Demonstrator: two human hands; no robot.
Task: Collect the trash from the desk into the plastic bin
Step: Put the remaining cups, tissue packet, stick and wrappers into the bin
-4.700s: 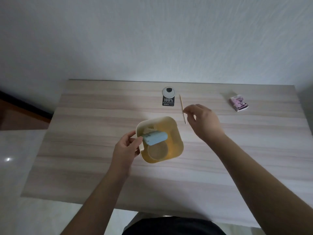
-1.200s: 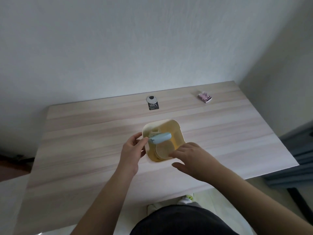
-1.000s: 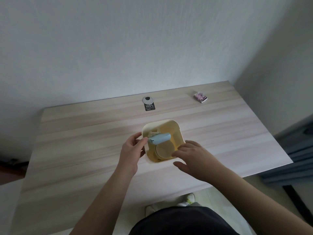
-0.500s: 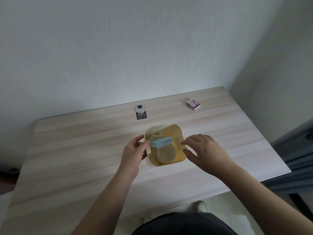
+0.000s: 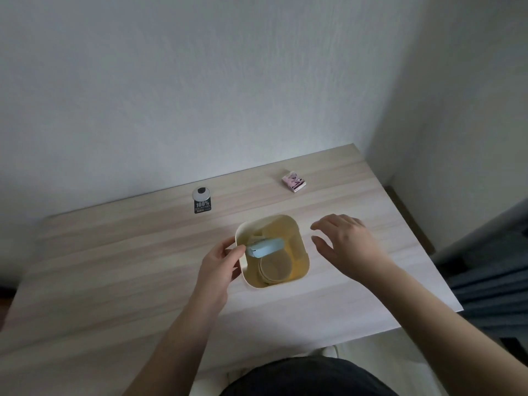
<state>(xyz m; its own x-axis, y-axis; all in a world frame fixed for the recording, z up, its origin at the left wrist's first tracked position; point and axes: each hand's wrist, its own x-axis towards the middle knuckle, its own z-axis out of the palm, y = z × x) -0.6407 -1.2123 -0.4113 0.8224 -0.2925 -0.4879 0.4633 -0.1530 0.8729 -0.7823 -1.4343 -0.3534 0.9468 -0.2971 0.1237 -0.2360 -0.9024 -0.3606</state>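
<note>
One pink packet (image 5: 294,182) remains on the desk (image 5: 114,267), upper right of the bin (image 5: 303,252). Right hand (image 5: 347,247), fingers spread and empty, lies nearer, packet up-frame and left of its fingertips. Left hand (image 5: 218,264) pinches the bin's rim.

Bin (image 5: 303,254) mid table (image 5: 114,267); oblong item (image 5: 265,247) and round lid (image 5: 275,268) in it. Left hand (image 5: 218,265) at bin's 9 o'clock rim, right hand (image 5: 347,247) at 3, apart. Tag (image 5: 202,202) at 11, small packet (image 5: 294,182) at 1, near back edge.

Wooden desk (image 5: 114,267): yellow bin (image 5: 303,261), pink packet (image 5: 294,182), black tag (image 5: 202,202).
</note>
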